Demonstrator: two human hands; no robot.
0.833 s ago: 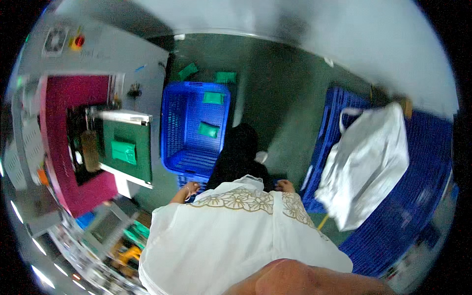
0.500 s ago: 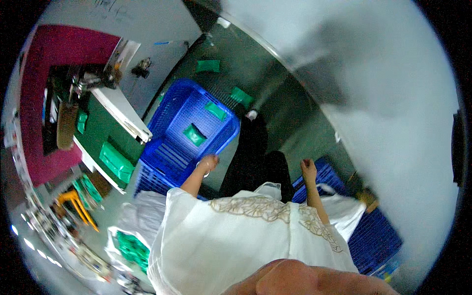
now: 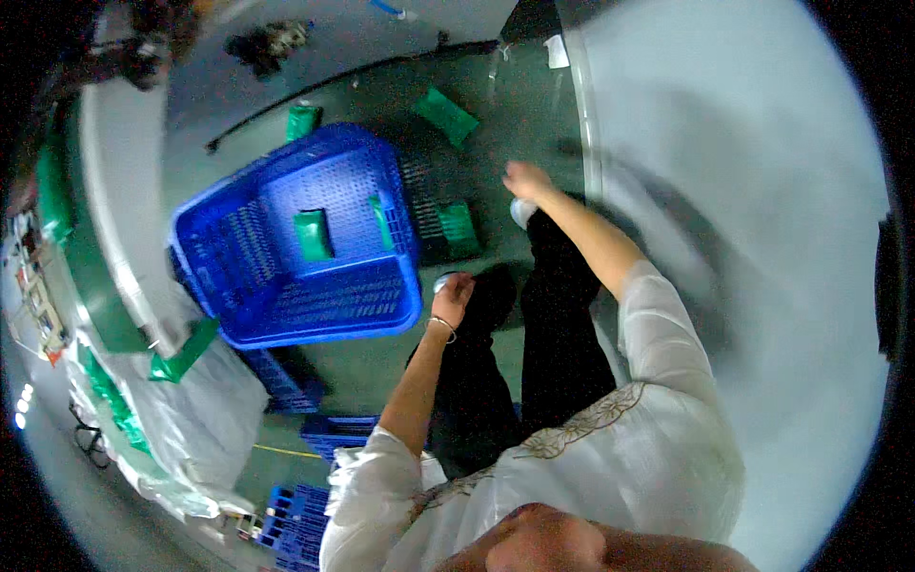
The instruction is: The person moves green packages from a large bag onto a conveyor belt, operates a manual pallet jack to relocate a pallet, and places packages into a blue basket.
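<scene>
A blue perforated plastic basket (image 3: 329, 332) stands on the floor to my left, with a green packet (image 3: 312, 235) lying in it and another green packet (image 3: 379, 221) by its right wall. My left hand (image 3: 453, 299), a bracelet at its wrist, hangs just right of the basket's near corner, apart from it; its fingers are loosely curled with nothing visible in them. Farther forward, above the floor, my right hand (image 3: 526, 179) has its fingers folded in and shows nothing held. Nearest to it on the floor are a green packet (image 3: 459, 229) and another green packet (image 3: 446, 116).
One more green packet (image 3: 303, 122) lies behind the basket. A white-edged table (image 3: 124, 238) runs along the left, with a green packet (image 3: 186, 353) at its near corner. Below it sits a white sack (image 3: 205, 410). Blue crates (image 3: 300, 520) stand at lower left; a pale wall (image 3: 743, 191) rises on the right.
My view has turned and I stand closer to the basket. My right arm has swung from beside my body to far forward. My left hand has moved from the basket's near side to its right.
</scene>
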